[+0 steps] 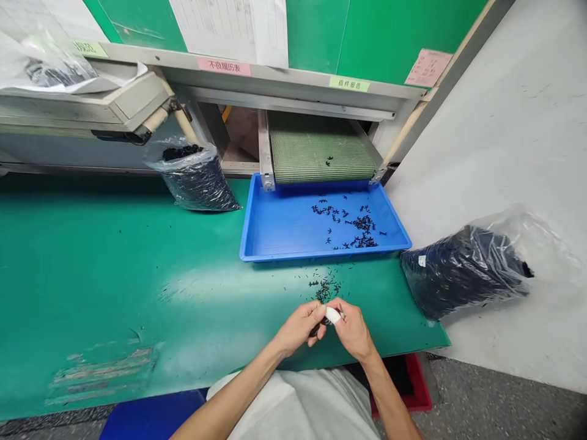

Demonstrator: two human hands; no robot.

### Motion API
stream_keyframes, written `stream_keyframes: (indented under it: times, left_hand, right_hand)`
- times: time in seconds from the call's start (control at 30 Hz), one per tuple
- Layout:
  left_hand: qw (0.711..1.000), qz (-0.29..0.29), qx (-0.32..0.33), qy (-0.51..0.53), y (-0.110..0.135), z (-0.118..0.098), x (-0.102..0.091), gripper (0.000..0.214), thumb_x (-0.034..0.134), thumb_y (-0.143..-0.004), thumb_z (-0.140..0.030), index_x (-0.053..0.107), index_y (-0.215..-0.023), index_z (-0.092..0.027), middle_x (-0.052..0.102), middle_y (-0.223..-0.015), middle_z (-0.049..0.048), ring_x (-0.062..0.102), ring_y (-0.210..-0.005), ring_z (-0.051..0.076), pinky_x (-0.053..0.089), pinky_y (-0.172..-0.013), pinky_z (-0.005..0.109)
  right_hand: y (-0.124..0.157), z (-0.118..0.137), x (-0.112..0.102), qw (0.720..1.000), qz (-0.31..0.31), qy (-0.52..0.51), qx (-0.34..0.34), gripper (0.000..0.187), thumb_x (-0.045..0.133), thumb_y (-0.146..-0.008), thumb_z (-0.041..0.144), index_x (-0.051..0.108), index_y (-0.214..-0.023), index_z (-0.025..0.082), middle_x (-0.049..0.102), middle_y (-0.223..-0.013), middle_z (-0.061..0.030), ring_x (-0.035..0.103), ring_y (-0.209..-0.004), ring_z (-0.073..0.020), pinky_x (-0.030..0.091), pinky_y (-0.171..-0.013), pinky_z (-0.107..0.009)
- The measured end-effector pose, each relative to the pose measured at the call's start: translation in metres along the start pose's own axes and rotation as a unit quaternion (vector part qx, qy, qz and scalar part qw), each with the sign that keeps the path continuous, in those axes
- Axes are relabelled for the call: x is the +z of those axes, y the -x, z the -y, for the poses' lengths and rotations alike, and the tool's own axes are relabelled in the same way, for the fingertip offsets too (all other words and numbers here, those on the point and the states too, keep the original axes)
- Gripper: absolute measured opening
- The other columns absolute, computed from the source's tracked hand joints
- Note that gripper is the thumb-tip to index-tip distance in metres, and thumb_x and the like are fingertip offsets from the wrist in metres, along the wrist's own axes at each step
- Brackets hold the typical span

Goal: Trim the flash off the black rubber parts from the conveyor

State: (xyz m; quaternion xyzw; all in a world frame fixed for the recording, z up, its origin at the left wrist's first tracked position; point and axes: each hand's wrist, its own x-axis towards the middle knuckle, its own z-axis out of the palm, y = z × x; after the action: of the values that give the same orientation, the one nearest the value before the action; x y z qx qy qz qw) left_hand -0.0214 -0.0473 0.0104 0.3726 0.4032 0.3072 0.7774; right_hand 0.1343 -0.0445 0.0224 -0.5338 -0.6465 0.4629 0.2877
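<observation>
My left hand (300, 327) and my right hand (353, 330) meet close to the table's front edge, fingers curled inward. Small black parts show under the left fingers, which are closed around them. A white wrap (333, 315) covers the thumb of the right hand. The right fingers are pinched at the same spot; what they grip is too small and too covered to make out. Just beyond the fingertips lies a loose heap of tiny black pieces (325, 288) on the green tabletop (206, 293).
A blue tray (284, 229) with many small black parts sits below a green conveyor belt (321, 146). A bag of black parts (199, 177) stands left of it. Another filled bag (463, 269) leans against the right wall. A red bin (422, 391) is under the table.
</observation>
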Motion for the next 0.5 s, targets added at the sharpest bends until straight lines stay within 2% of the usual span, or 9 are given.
stream_keyframes:
  times: [0.1, 0.23, 0.33, 0.4, 0.5]
  left_hand:
    - [0.999, -0.017, -0.019, 0.040, -0.009, 0.003, 0.000, 0.046, 0.058, -0.078, -0.062, 0.045, -0.072, -0.018, 0.053, -0.050, -0.0045, 0.036, -0.034, 0.004, 0.017, -0.037, 0.020]
    - [0.985, -0.093, -0.053, 0.137, -0.021, 0.007, -0.004, 0.038, 0.064, -0.076, -0.051, 0.047, -0.074, -0.018, 0.055, -0.052, -0.0039, 0.040, -0.033, 0.005, 0.017, -0.034, 0.018]
    - [0.964, -0.154, -0.057, 0.209, -0.026, 0.009, -0.009, 0.027, 0.061, -0.080, -0.042, 0.052, -0.085, -0.018, 0.060, -0.059, -0.0015, 0.052, -0.039, 0.009, 0.029, -0.035, 0.017]
    - [0.951, -0.176, -0.050, 0.250, -0.028, 0.008, -0.012, 0.024, 0.058, -0.082, -0.035, 0.055, -0.097, -0.017, 0.062, -0.062, 0.0002, 0.058, -0.046, 0.011, 0.038, -0.039, 0.018]
    - [0.923, -0.195, -0.047, 0.328, -0.030, 0.007, -0.015, 0.021, 0.056, -0.084, -0.027, 0.055, -0.102, -0.016, 0.065, -0.071, 0.0038, 0.065, -0.059, 0.014, 0.048, -0.048, 0.021]
  right_hand:
    - [-0.009, -0.006, 0.000, 0.999, -0.024, 0.002, 0.036, 0.023, 0.043, -0.087, 0.028, 0.063, -0.085, 0.016, 0.063, -0.068, 0.0000, 0.054, -0.063, -0.0121, 0.040, -0.059, -0.023]
    - [-0.022, -0.015, -0.002, 0.995, -0.057, 0.044, 0.066, 0.037, 0.038, -0.081, 0.014, 0.058, -0.112, 0.016, 0.061, -0.065, 0.0017, 0.054, -0.062, -0.0140, 0.040, -0.065, -0.026]
    - [-0.028, -0.017, -0.005, 0.986, -0.047, 0.133, 0.083, 0.033, 0.038, -0.083, 0.017, 0.060, -0.108, 0.020, 0.059, -0.061, 0.0019, 0.052, -0.057, -0.0150, 0.036, -0.061, -0.027]
    - [-0.028, -0.018, -0.006, 0.982, -0.041, 0.167, 0.081, 0.026, 0.040, -0.086, 0.022, 0.062, -0.099, 0.021, 0.063, -0.068, -0.0010, 0.055, -0.061, -0.0157, 0.037, -0.060, -0.028]
    - [-0.024, -0.018, -0.006, 0.982, -0.071, 0.162, 0.061, 0.024, 0.043, -0.088, 0.028, 0.062, -0.100, 0.020, 0.067, -0.085, -0.0055, 0.060, -0.073, -0.0177, 0.041, -0.066, -0.028]
